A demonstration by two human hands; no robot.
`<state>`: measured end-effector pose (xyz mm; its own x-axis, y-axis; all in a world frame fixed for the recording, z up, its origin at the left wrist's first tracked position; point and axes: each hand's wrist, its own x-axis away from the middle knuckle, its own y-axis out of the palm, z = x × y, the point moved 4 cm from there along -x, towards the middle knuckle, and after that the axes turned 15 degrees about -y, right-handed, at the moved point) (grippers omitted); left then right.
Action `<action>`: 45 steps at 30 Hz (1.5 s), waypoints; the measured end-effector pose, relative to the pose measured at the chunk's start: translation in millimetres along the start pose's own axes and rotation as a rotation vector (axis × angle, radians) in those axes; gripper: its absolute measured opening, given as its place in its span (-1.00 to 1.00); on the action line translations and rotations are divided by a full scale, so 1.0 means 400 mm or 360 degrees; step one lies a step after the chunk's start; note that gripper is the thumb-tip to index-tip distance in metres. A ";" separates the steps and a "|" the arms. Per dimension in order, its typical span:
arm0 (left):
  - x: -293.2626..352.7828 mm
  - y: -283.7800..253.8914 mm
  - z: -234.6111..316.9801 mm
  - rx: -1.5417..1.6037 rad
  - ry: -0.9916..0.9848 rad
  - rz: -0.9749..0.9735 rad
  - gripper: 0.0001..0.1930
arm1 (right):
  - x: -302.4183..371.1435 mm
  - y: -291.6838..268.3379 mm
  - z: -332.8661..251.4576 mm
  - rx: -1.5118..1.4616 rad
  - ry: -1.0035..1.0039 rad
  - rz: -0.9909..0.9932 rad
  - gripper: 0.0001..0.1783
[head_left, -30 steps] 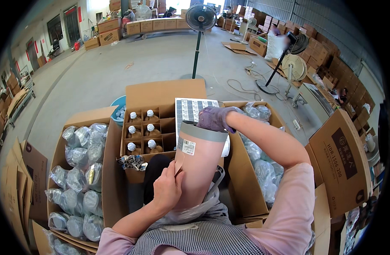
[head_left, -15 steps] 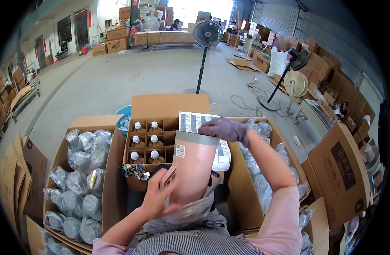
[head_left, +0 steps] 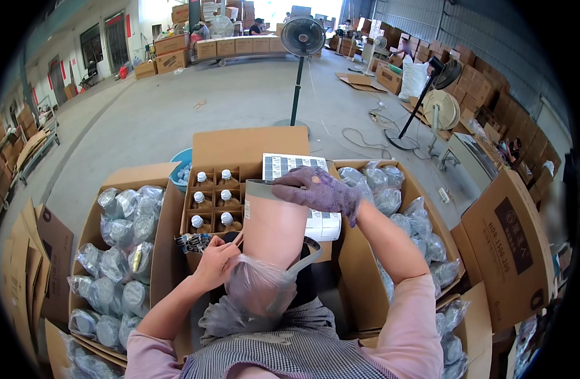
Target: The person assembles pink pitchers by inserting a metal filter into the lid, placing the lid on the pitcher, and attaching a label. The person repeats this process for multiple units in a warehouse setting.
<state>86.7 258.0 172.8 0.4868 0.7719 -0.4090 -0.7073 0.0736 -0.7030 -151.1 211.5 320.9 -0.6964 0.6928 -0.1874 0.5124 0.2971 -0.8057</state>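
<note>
A pink jug with a grey rim leans in front of my body, its lower part inside a clear plastic bag. My right hand, in a purple-grey glove, grips the jug's rim from above with bent fingers. Low on the jug's left side, my bare left hand is closed on the edge of the plastic bag. Part of the jug's handle shows just above those fingers. A grey curved band sticks out to the right of the bag. The jug's base is blurred by the plastic.
A divided carton holding white-capped bottles stands ahead, beside label sheets. Cartons of plastic-wrapped items flank me at left and right. Beyond are a blue tub and a standing fan.
The jug has shifted slightly left and turned, so its label now faces left. My left hand has gone from spread fingers to gripping the bag, which now sits higher around the jug.
</note>
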 end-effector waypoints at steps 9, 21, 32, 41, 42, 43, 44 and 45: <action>0.044 -0.053 -0.183 0.0831 -0.0816 -0.0063 -0.83 | 0.019 0.013 -0.073 0.0060 -0.0408 0.0234 -0.41; -0.182 -0.080 -0.100 0.1641 -0.0393 -0.0045 -0.56 | 0.136 0.035 0.023 0.1121 -0.0576 0.0757 -0.52; -0.191 -0.037 -0.010 0.1523 -0.0577 0.0022 -0.37 | 0.272 0.406 0.138 -0.1042 -0.0138 0.0169 0.11; -0.040 0.076 -0.121 0.1030 -0.1379 -0.0109 -0.33 | 0.269 0.380 0.193 -0.0719 -0.0187 0.0321 -0.32; -0.032 0.072 -0.128 0.0927 -0.1299 0.0051 -0.30 | 0.267 0.371 0.194 -0.0769 -0.0153 0.0314 -0.43; -0.027 0.068 -0.122 0.0996 -0.1375 0.0040 -0.30 | 0.277 0.370 0.198 -0.0830 -0.0091 0.0308 -0.53; -0.026 0.057 -0.113 0.1066 -0.1450 0.0025 -0.29 | 0.282 0.354 0.195 -0.0706 -0.0249 0.0370 -0.62; -0.033 0.046 -0.107 0.1079 -0.1445 0.0061 -0.30 | 0.287 0.336 0.193 -0.0578 -0.0402 0.0430 -0.71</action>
<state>89.2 222.2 140.3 0.1025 0.9333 0.3442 -0.9800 0.1541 -0.1259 -201.0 280.2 147.7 -0.5918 0.6093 -0.5277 0.8008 0.3694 -0.4715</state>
